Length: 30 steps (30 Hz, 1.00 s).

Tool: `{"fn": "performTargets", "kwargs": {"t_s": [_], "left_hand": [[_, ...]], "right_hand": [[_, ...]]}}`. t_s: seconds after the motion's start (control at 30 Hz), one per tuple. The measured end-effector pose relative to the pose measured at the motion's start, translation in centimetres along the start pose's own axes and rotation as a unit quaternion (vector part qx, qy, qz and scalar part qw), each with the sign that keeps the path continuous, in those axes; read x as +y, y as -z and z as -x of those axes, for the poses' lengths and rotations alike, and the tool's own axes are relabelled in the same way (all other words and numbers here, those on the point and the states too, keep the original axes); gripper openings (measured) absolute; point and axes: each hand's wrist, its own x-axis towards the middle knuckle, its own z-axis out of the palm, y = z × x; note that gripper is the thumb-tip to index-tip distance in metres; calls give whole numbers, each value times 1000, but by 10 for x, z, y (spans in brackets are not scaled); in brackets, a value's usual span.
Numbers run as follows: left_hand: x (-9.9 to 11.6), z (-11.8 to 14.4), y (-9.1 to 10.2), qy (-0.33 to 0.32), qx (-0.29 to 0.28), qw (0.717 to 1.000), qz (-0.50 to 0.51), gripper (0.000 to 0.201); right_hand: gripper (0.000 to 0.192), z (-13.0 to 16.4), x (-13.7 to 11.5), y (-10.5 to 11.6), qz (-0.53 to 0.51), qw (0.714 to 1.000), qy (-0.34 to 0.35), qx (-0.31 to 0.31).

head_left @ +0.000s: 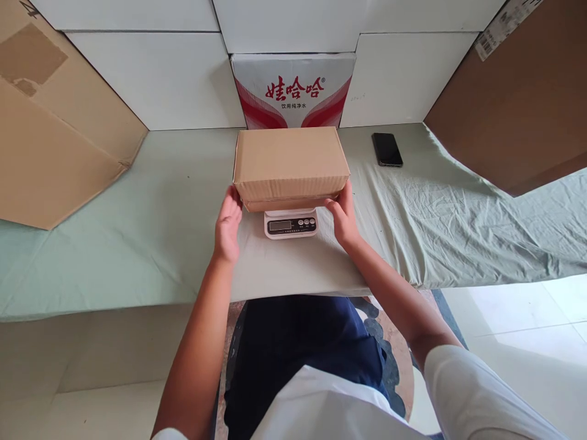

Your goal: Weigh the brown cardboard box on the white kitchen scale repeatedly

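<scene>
White sleeves and dark blue trousers fill the bottom of my view, and from them my two bare forearms reach up to a plain brown cardboard box [290, 165]. It is rectangular, matte, with faint corrugation ribs along its front face, and it sits on a small white digital scale [290, 223] at the middle of the table [137, 244]. My left hand [228, 223] is open, palm against the box's lower left corner, fingers loosely spread rather than clamped. My right hand [343, 214] is likewise open, fingertips touching the lower right corner; neither hand is closed around anything. Most of the scale is hidden beneath the box, so I see only its front strip with a grey display and small round buttons, and the reading is too small to make out. A pale green cloth, smooth on the left and creased on the right, covers the table. Behind the box stands a white carton [293, 88] with red lettering, its lower part hidden. A black phone [387, 149] lies flat well apart on the right. Large brown cardboard sheets [50, 122] lean at both sides, cut off by the picture's edges.
</scene>
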Motion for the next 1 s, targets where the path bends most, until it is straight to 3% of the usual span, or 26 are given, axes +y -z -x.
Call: {"fn": "performTargets", "kwargs": {"t_s": [0.13, 0.27, 0.7, 1.0], "left_hand": [[1, -4, 15, -43, 46, 998, -23, 63], [3, -5, 18, -40, 51, 997, -36, 62], [-1, -3, 12, -26, 33, 998, -36, 65], [0, -3, 12, -22, 32, 998, -49, 66]], "right_hand": [[71, -7, 12, 11, -35, 997, -3, 69], [73, -15, 26, 24, -51, 991, -36, 120], [70, -18, 23, 19, -107, 978, -94, 150], [70, -20, 36, 23, -77, 988, -79, 112]]}}
